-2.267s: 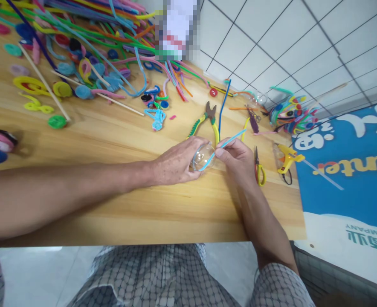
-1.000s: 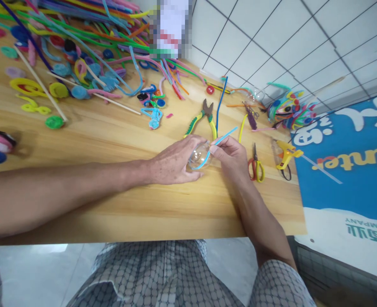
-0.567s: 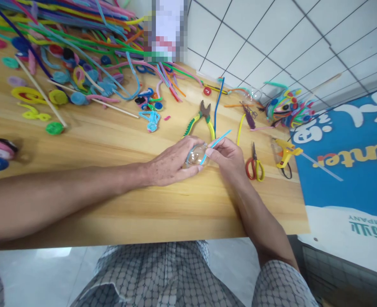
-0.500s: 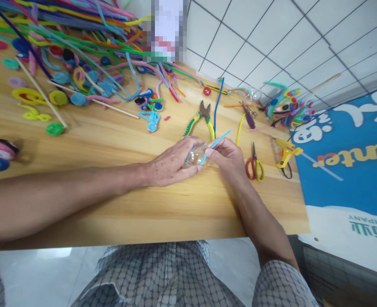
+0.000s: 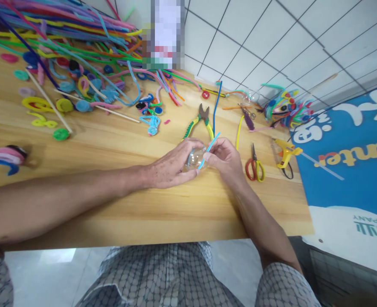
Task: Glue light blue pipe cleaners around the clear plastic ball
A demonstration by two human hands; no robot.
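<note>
A clear, see-through ball (image 5: 195,158) sits in my left hand (image 5: 173,165), whose thumb and fingers curve round its left side. Against the ball's right side lies a light blue pipe cleaner (image 5: 213,143), slanting up and to the right. My right hand (image 5: 224,157) pinches this pipe cleaner between thumb and fingers. Just beyond my hands, pliers (image 5: 204,114) with green and yellow handles lie with their jaws pointing away. Scissors (image 5: 254,166) with red and yellow handles rest to the right of my right hand.
Many coloured pipe cleaners (image 5: 79,32) are heaped at the back left, with small coiled pieces before them. A yellow glue gun (image 5: 286,152) lies near the table's right edge. Wrapped colourful balls (image 5: 281,106) stand at the back right, by the tiled wall (image 5: 255,38).
The free end of the light blue pipe cleaner has shifted left and stands steeper against the ball. Both hands keep their hold. The view has shifted slightly.
</note>
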